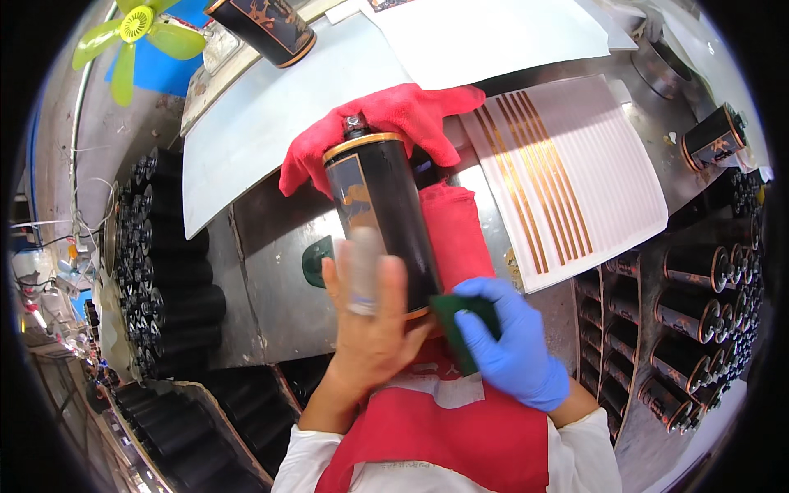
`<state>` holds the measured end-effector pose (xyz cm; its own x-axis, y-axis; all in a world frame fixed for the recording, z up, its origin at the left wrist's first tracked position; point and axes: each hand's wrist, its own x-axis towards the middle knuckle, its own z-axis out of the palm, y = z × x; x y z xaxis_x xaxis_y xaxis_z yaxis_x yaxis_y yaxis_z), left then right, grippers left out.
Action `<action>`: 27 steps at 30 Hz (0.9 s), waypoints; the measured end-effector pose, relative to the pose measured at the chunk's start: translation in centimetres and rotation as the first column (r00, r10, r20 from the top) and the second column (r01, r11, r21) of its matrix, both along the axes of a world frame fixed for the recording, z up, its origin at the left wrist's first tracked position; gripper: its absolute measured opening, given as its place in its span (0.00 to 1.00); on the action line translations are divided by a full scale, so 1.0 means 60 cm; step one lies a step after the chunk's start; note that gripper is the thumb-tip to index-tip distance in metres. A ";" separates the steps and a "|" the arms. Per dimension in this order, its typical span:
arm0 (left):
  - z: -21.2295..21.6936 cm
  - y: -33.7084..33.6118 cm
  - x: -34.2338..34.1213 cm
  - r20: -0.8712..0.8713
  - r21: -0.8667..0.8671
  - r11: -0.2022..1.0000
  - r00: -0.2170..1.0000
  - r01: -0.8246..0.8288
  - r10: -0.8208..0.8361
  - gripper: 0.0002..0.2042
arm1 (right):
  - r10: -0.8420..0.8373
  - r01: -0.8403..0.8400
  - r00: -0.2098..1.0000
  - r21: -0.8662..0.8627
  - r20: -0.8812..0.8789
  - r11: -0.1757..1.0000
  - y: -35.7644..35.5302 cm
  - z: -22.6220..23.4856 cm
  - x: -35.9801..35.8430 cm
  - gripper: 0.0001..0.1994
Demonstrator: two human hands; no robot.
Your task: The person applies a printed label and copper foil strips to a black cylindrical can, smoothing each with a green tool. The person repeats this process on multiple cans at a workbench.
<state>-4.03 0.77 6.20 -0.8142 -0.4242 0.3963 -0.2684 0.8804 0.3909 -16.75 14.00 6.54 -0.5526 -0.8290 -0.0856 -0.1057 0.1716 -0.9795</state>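
Note:
A black cylindrical bottle (394, 205) with gold rims and a decorated panel lies on red cloth, its metal-topped neck pointing away from me. Over its lower left side is my left hand (367, 329), bare and slightly blurred, fingers stretched apart, one wrapped in pale tape. Whether its palm touches the bottle I cannot tell. My blue-gloved right hand (514, 345) grips a flat dark green scraper-like piece (464, 329) at the bottle's near gold rim. Another dark green flat piece (316, 261) lies on the metal table left of the bottle.
Right of the bottle lies a white backing sheet (608, 181) with several gold strips. Red cloth (419, 115) bunches around the bottle's neck. Similar black bottles (173, 271) stack at left and more (690, 316) at right. A green fan (136, 37) stands far left.

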 end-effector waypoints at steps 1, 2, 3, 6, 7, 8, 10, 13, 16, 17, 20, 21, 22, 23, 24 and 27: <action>0.013 0.008 -0.014 0.152 -0.163 0.987 0.988 0.019 0.006 0.32 | 0.049 -0.052 0.997 -0.049 -0.059 0.997 -0.006 0.006 0.007 0.14; 0.017 0.004 -0.024 0.228 -0.183 0.983 0.973 0.026 0.017 0.31 | 0.070 -0.077 0.990 -0.053 -0.122 0.996 -0.010 0.004 0.011 0.15; 0.018 -0.001 -0.032 0.302 -0.202 0.979 0.953 0.035 0.029 0.30 | 0.059 -0.059 0.998 -0.040 -0.004 0.997 -0.013 -0.002 0.011 0.14; -0.005 -0.011 -0.009 0.096 0.046 0.999 0.995 0.005 -0.010 0.32 | -0.026 0.026 0.999 0.008 0.045 1.000 -0.003 -0.034 -0.001 0.14; -0.021 -0.017 0.001 -0.010 0.122 0.992 1.000 0.020 -0.019 0.35 | -0.049 0.048 0.998 0.011 0.029 0.999 -0.002 -0.042 -0.004 0.13; -0.034 -0.023 0.010 -0.052 0.100 0.994 0.998 0.037 -0.032 0.40 | -0.057 0.056 0.998 0.031 0.026 0.998 -0.001 -0.045 -0.004 0.13; -0.077 -0.032 0.044 -0.159 0.393 0.905 0.981 0.162 -0.106 0.46 | -0.051 0.047 0.996 0.057 0.072 0.997 -0.001 -0.044 -0.006 0.13; -0.083 -0.027 0.048 -0.167 0.468 0.880 0.986 0.088 -0.010 0.47 | -0.050 0.048 0.998 0.058 0.046 0.997 0.002 -0.048 -0.009 0.13; -0.034 -0.011 0.024 -0.174 0.381 0.922 0.985 0.066 0.001 0.46 | -0.086 0.085 0.996 0.051 0.014 0.995 0.002 -0.032 -0.011 0.13; -0.027 -0.008 0.023 -0.077 0.264 0.964 0.997 0.017 0.004 0.45 | -0.104 0.103 0.994 0.054 0.017 0.993 0.003 -0.022 -0.010 0.13; 0.002 -0.009 -0.002 0.170 -0.024 1.000 0.986 0.002 0.002 0.44 | 0.018 -0.026 0.996 -0.093 -0.084 0.995 -0.012 0.000 0.008 0.14; 0.015 -0.018 -0.017 0.250 -0.046 0.998 0.968 0.038 -0.026 0.45 | 0.037 -0.048 0.994 -0.105 -0.101 0.993 -0.017 0.001 0.011 0.14; 0.003 -0.026 -0.017 0.137 -0.041 0.997 0.989 0.070 -0.064 0.44 | 0.043 -0.043 0.999 -0.022 0.000 0.999 -0.021 0.001 0.008 0.13; -0.004 -0.026 -0.011 0.069 0.038 0.997 0.995 0.064 -0.066 0.44 | 0.021 -0.021 1.000 -0.015 0.012 1.000 -0.019 -0.006 0.005 0.13; -0.010 -0.024 -0.004 0.000 0.118 0.991 0.998 0.063 -0.064 0.44 | -0.002 0.002 1.000 -0.006 0.024 1.000 -0.015 -0.020 0.001 0.12; -0.061 -0.021 0.029 -0.124 0.568 0.820 0.992 0.070 0.002 0.46 | -0.067 0.063 0.993 0.047 0.092 0.997 -0.007 -0.044 -0.003 0.12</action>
<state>-2.27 -0.48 2.55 -0.7968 -0.5759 0.1829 -0.1648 0.4983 0.8512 -16.92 13.57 3.91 -0.5933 -0.7857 -0.1752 -0.0013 0.2186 -0.9758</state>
